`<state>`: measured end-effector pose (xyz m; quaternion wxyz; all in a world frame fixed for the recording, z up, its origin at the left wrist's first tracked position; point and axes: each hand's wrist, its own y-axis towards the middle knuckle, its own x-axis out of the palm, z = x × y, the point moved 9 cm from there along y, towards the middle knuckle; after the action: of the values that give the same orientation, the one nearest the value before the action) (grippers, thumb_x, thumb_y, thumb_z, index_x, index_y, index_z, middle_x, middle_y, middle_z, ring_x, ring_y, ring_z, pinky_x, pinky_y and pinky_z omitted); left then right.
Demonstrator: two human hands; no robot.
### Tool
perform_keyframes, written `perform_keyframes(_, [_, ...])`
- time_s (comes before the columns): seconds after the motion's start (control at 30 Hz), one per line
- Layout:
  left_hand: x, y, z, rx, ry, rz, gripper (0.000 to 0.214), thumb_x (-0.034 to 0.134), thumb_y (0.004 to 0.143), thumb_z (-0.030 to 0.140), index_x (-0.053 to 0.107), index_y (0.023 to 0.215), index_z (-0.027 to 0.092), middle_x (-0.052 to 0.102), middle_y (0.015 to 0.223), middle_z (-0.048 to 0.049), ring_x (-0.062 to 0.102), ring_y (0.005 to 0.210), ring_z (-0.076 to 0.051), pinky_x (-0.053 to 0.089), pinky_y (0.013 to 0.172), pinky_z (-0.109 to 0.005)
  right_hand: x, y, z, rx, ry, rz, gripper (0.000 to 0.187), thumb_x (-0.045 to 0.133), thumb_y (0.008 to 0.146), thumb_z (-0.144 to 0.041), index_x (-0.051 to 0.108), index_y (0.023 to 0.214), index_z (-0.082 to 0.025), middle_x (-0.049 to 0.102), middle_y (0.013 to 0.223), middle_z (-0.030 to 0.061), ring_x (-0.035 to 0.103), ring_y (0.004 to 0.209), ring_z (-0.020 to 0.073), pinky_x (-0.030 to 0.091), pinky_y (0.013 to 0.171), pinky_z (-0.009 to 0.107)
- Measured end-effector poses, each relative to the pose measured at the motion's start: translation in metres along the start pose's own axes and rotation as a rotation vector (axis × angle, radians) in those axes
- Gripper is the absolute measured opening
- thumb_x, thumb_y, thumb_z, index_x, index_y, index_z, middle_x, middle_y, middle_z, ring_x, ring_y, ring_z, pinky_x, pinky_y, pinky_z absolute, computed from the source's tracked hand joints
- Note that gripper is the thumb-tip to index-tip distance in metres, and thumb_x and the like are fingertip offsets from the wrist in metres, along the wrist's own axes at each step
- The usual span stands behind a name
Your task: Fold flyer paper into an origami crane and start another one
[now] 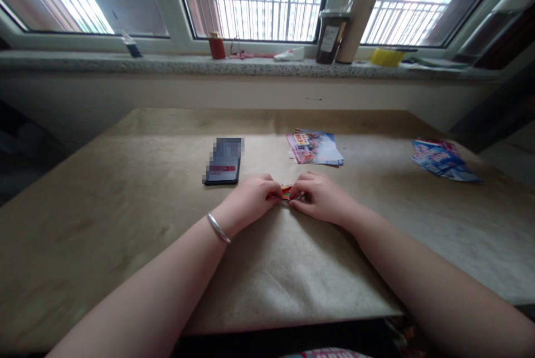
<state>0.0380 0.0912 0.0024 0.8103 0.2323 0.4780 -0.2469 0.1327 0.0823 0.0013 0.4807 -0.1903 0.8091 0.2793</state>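
Note:
Both hands meet near the middle of the table [125, 224], low over its tan cover. Between them is a small piece of colourful printed paper [286, 193], red, yellow and green, mostly hidden by the fingers. My left hand [254, 196] pinches its left end, and a silver bangle [218, 228] circles that wrist. At the right end, my right hand [320, 196] pinches the same paper with thumb and curled fingers. Whether the paper is folded cannot be made out.
A phone [225, 161] lies beyond my left hand. Printed leaflets [320, 148] are piled behind my right hand, and blue-and-red leaflets [445, 160] lie farther right. On the windowsill [175, 65] stand a red container [217, 46], a dark labelled jar [331, 37] and a cardboard tube [363, 9].

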Motion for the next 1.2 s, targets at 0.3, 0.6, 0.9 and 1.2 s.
perform_keyframes(0.3, [0.0,-0.002,0.01,0.056,0.13,0.011,0.009,0.059,0.08,0.017,0.068,0.082,0.016,0.063,0.082,-0.0051,0.056,0.079,-0.017,0.045,0.074,-0.026,0.002,0.002,0.0,-0.001,-0.033,0.038,0.008,0.063,0.079,-0.027,0.067,0.076,-0.019,0.063,0.076,0.0035,0.054,0.075,0.0162,0.04,0.071,0.028])
perform_keyframes(0.6, [0.001,-0.001,0.01,0.002,0.185,-0.015,0.017,0.053,0.085,0.024,0.065,0.075,0.016,0.061,0.078,-0.0043,0.055,0.073,-0.015,0.042,0.066,-0.024,0.004,0.002,0.003,0.04,0.008,-0.009,0.009,0.057,0.081,-0.02,0.063,0.075,-0.018,0.06,0.077,0.0035,0.053,0.075,0.0147,0.039,0.068,0.025])
perform_keyframes(0.9, [0.005,0.002,-0.001,-0.101,0.089,0.001,0.021,0.051,0.085,0.028,0.063,0.072,0.016,0.059,0.078,-0.004,0.055,0.07,-0.015,0.042,0.065,-0.024,0.009,0.006,0.011,0.144,0.018,-0.035,0.01,0.055,0.08,-0.02,0.06,0.072,-0.017,0.058,0.072,0.0029,0.051,0.072,0.0146,0.036,0.066,0.025])
perform_keyframes(1.2, [0.008,0.004,-0.006,-0.137,0.081,0.016,0.022,0.049,0.085,0.029,0.064,0.076,0.016,0.061,0.079,-0.0051,0.056,0.074,-0.017,0.042,0.067,-0.026,0.014,0.008,0.018,0.186,0.027,-0.02,0.019,0.055,0.082,-0.027,0.056,0.066,-0.017,0.057,0.07,0.0016,0.049,0.069,0.013,0.034,0.063,0.024])
